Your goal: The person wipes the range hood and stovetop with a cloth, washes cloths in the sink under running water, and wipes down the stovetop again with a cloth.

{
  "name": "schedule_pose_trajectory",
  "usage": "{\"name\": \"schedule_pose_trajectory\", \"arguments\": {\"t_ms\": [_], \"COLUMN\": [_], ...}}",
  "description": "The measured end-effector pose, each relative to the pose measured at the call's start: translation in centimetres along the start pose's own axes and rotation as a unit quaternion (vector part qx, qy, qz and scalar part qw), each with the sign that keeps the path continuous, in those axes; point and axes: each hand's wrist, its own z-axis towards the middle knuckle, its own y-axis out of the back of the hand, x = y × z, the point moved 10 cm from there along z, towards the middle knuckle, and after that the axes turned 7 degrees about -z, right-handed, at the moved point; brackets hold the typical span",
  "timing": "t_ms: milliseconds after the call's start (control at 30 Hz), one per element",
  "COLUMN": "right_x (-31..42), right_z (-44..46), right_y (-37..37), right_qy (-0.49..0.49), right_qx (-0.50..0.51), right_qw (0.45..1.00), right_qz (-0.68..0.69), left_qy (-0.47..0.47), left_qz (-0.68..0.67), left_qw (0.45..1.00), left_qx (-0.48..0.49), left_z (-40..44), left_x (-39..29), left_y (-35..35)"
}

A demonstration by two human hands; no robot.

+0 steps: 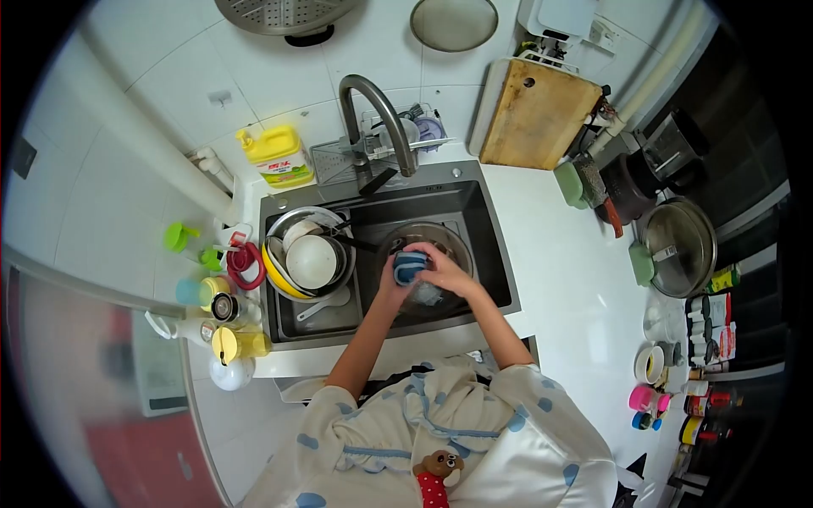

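Observation:
Between my two hands is a small blue cup (409, 268) with a paler band, held over the right part of the sink. My left hand (393, 279) closes round its left side. From the right, the fingers of my right hand (442, 271) curl over its rim and side. Below them a large see-through bowl (453, 241) stands in the sink, with something whitish in it that I cannot make out. To the left, a metal basin (274, 222) holds several stacked dishes, a white bowl (311, 261) on top. A white spoon or ladle (323, 305) lies in front of it.
The dark sink (495, 245) has a tall curved faucet (373, 89) at its back edge. A yellow detergent jug (279, 157) stands at back left, jars and bottles at left. A cutting board (542, 110) leans at back right; lids and jars line the right counter (559, 279).

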Motion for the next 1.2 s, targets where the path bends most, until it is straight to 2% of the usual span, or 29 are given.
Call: {"name": "schedule_pose_trajectory", "arguments": {"t_ms": [33, 67, 100, 133, 167, 200, 233, 267, 300, 333, 400, 567, 633, 667, 733, 800, 833, 900, 933, 967, 1000, 1033, 1067, 1100, 1133, 1167, 1200], "right_x": [-0.2, 0.1, 0.8, -0.5, -0.5, -0.6, -0.6, -1.2, -3.1, -4.3, -5.1, -6.8, -6.7, -6.7, -8.0, -10.2, -11.5, -13.9, -15.2, -15.8, -16.8, -17.8, -18.3, -19.3, -20.2, -20.9, -21.2], "right_z": [0.0, -0.2, -0.7, -0.4, 0.0, -0.2, -0.7, -0.2, 0.3, 0.4, 0.7, 1.4, 0.9, 0.9, 0.3, 0.6, 0.8, 0.7, 0.5, 0.4, 0.4, 0.3, 0.2, 0.4, 0.8, 0.8, 2.0], "right_y": [-0.9, -0.1, 0.6, 0.7, 0.1, 0.6, 1.1, 0.9, 1.4, 1.8, 1.9, 1.5, 1.5, 1.5, 1.4, 1.3, 1.2, 0.9, 0.6, 0.6, 0.0, -0.5, -0.7, -1.4, -2.0, -1.7, -3.6], "right_qy": [-0.001, 0.010, 0.019, 0.019, 0.019, -0.008, -0.035, -0.035, -0.071, -0.106, -0.122, -0.182, -0.171, -0.171, -0.245, -0.244, -0.242, -0.272, -0.301, -0.301, -0.310, -0.316, -0.316, -0.306, -0.293, -0.293, -0.284], "right_qx": [-0.004, -0.104, -0.201, -0.252, -0.254, -0.314, -0.371, -0.372, -0.387, -0.401, -0.396, -0.368, -0.405, -0.405, -0.398, -0.400, -0.401, -0.394, -0.386, -0.387, -0.379, -0.370, -0.370, -0.357, -0.343, -0.343, -0.224], "right_qw": [1.000, 0.987, 0.951, 0.934, 0.933, 0.908, 0.877, 0.877, 0.880, 0.881, 0.884, 0.895, 0.885, 0.885, 0.867, 0.871, 0.875, 0.873, 0.869, 0.869, 0.872, 0.872, 0.872, 0.874, 0.872, 0.872, 0.882], "right_qz": [0.000, -0.119, -0.235, -0.253, -0.253, -0.279, -0.304, -0.302, -0.264, -0.225, -0.214, -0.174, -0.151, -0.151, -0.174, -0.151, -0.127, -0.097, -0.067, -0.067, -0.008, 0.051, 0.051, 0.121, 0.191, 0.192, 0.302], "left_qy": [-0.050, -0.075, -0.072, -0.089, -0.105, -0.093, -0.092, -0.195, -0.292, -0.292, -0.287, -0.324, -0.332, -0.346, -0.358, -0.393, -0.393, -0.387, -0.387, -0.412, -0.435, -0.435, -0.445, -0.455, -0.455, -0.458, -0.461], "left_qz": [0.002, 0.037, 0.039, 0.033, 0.026, -0.061, -0.060, 0.014, 0.088, 0.089, 0.151, 0.202, 0.233, 0.256, 0.279, 0.331, 0.330, 0.453, 0.452, 0.495, 0.536, 0.536, 0.571, 0.605, 0.606, 0.627, 0.647], "left_qw": [0.999, 0.996, 0.996, 0.993, 0.978, 0.976, 0.976, 0.980, 0.948, 0.947, 0.924, 0.899, 0.889, 0.871, 0.852, 0.815, 0.816, 0.751, 0.752, 0.710, 0.665, 0.666, 0.641, 0.615, 0.615, 0.603, 0.590], "left_qx": [-0.009, -0.039, -0.039, 0.070, 0.179, 0.186, 0.186, 0.045, -0.096, -0.096, -0.202, -0.212, -0.214, -0.237, -0.259, -0.267, -0.267, -0.284, -0.284, -0.285, -0.286, -0.285, -0.253, -0.220, -0.220, -0.181, -0.143], "left_z": [-0.4, -1.0, 0.8, 4.0, 5.1, 1.9, 0.1, -1.1, -3.0, -3.4, -4.6, -4.9, -4.5, -4.6, -3.8, -3.1, -3.7, -4.9, -5.2, -5.9, -6.3, -6.5, -6.5, -6.5, -6.6, -6.5, -6.5], "left_x": [-0.7, -0.9, -0.5, -0.6, -0.6, 0.3, 1.1, 0.1, -1.5, -1.7, -2.5, -4.2, -4.7, -5.1, -5.5, -6.3, -6.3, -6.5, -6.4, -6.7, -6.7, -6.7, -6.6, -6.3, -6.4, -6.1, -5.7], "left_y": [-0.9, -1.2, 0.6, 1.7, 1.4, -1.6, -3.7, -2.8, -1.6, -2.1, -1.2, -1.0, -0.4, 0.1, 1.7, 3.0, 2.4, 0.8, 0.6, -0.4, -1.1, -1.0, -1.8, -2.6, -2.4, -2.9, -3.7]}}
